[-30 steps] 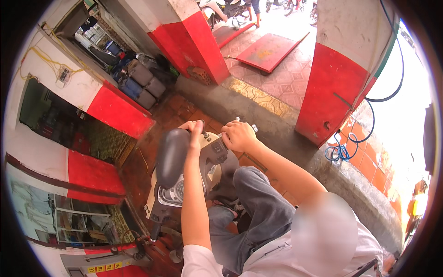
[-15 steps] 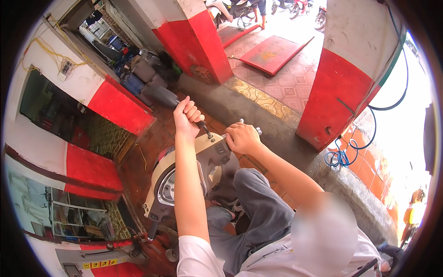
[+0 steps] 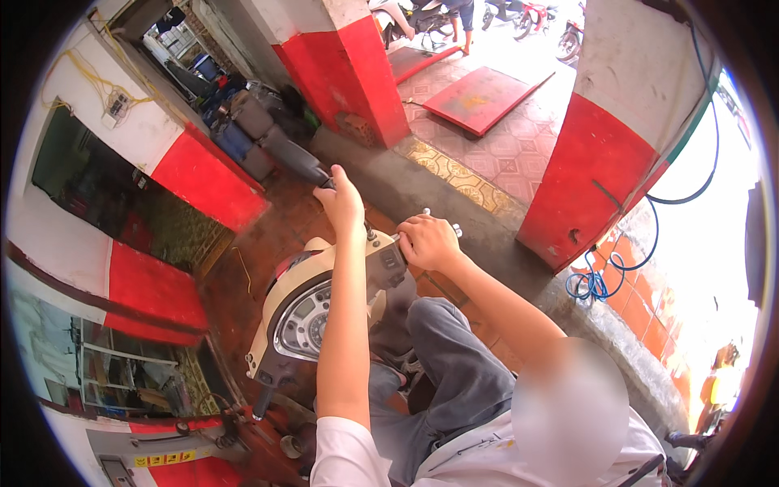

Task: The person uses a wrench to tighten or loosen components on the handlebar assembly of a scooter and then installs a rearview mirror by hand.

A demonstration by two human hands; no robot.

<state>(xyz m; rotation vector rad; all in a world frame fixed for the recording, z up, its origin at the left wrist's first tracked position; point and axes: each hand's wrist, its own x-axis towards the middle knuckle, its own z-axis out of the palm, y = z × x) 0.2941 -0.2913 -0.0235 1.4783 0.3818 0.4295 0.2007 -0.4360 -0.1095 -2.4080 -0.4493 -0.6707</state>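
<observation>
A cream and grey scooter (image 3: 273,308) stands before me, its round-cornered gauge panel (image 3: 304,326) partly behind my left forearm. My left hand (image 3: 345,204) is closed at the lower end of a dark rear-view mirror (image 3: 294,156), thumb pointing up along it. The hand hides much of the mirror's stem, so I cannot tell whether it is joined to the mount (image 3: 371,242) below. Over the right end of the handlebar, my right hand (image 3: 428,242) curls its fingers, close to the switch block (image 3: 390,260). Silver lever parts (image 3: 455,231) stick out beyond it.
A concrete step (image 3: 357,166) runs past the scooter's front. Red-and-white pillars (image 3: 345,85) flank an opening with a red metal ramp (image 3: 479,99) beyond. Blue hose (image 3: 594,282) lies coiled at the right; the scooter's left grip (image 3: 261,402) points toward the window side.
My left hand has turned on the mirror, its fingers now facing away and the thumb up. The mirror has shifted slightly. My right hand stays on the handlebar.
</observation>
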